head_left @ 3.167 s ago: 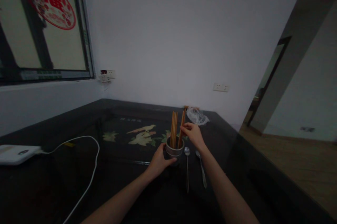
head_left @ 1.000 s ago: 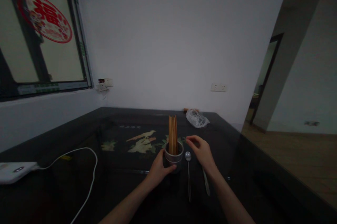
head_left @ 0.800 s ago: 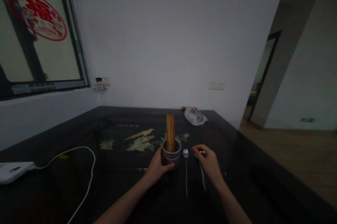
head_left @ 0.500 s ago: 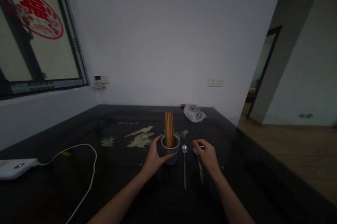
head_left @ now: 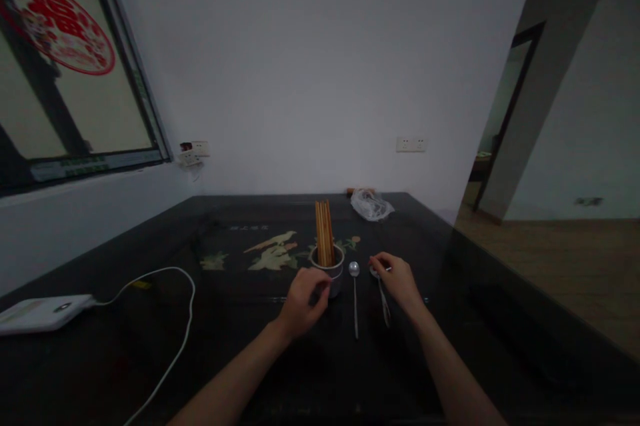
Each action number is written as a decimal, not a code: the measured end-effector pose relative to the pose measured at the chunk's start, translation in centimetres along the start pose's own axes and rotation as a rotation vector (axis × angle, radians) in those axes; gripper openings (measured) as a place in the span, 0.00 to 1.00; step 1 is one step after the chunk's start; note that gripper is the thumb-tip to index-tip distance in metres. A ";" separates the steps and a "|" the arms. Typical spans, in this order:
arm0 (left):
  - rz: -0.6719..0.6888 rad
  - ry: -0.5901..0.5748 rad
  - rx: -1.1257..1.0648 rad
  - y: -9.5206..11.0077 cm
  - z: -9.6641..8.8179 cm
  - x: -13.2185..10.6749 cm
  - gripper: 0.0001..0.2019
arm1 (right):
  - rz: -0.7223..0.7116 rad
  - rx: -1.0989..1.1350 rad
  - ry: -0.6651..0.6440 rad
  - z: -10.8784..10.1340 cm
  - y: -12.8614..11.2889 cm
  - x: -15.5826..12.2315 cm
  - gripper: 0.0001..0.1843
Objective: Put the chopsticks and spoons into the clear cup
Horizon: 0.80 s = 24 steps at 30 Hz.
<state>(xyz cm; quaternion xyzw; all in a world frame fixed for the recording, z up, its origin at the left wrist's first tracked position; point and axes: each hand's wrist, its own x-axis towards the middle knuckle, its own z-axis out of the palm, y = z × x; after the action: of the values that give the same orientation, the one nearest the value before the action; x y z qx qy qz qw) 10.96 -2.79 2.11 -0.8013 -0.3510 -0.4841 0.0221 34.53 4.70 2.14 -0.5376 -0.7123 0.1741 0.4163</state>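
A small pale cup (head_left: 334, 273) with several wooden chopsticks (head_left: 325, 233) upright in it stands on the dark glass table (head_left: 240, 346). My left hand (head_left: 301, 298) sits at the cup's near left side, fingers curled against its lower wall. Two metal spoons lie to the right of the cup. The nearer spoon (head_left: 355, 299) lies free, bowl pointing away from me. My right hand (head_left: 397, 279) pinches the bowl end of the right spoon (head_left: 385, 309), whose handle runs toward me on the table.
A crumpled plastic bag (head_left: 371, 205) lies at the table's far edge. A white device (head_left: 40, 313) with a white cable (head_left: 175, 319) lies at the left. The table's right edge borders wooden floor (head_left: 550, 266). A white wall stands behind, with a window at the left.
My right hand left the chopsticks, dropped to the right spoon and closed on its bowl end. My left hand slipped lower on the cup's near side. The camera shifted slightly.
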 end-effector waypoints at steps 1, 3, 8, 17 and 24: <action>0.030 -0.095 -0.006 0.4 0.2 -0.1 0.07 | 0.007 -0.015 0.007 -0.1 0.1 0.0 0.17; 0.057 -0.300 -0.009 1.5 0.6 -0.3 0.08 | 0.031 -0.056 0.026 -0.5 0.2 0.0 0.16; -0.075 -0.663 0.070 3.6 2.1 -0.5 0.12 | 0.127 -0.154 0.064 -1.3 0.6 0.1 0.13; -0.270 -0.798 0.391 3.6 3.8 -1.2 0.24 | 0.132 -0.116 0.044 -1.5 0.6 0.2 0.11; -0.211 -0.824 0.403 3.6 3.2 -0.7 0.22 | 0.125 -0.118 0.028 -1.4 0.9 0.3 0.12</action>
<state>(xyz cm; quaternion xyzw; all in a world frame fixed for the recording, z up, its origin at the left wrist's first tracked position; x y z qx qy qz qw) 15.27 -4.71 0.95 -0.8664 -0.4969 -0.0474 -0.0133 36.10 5.00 2.46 -0.6067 -0.6806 0.1499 0.3824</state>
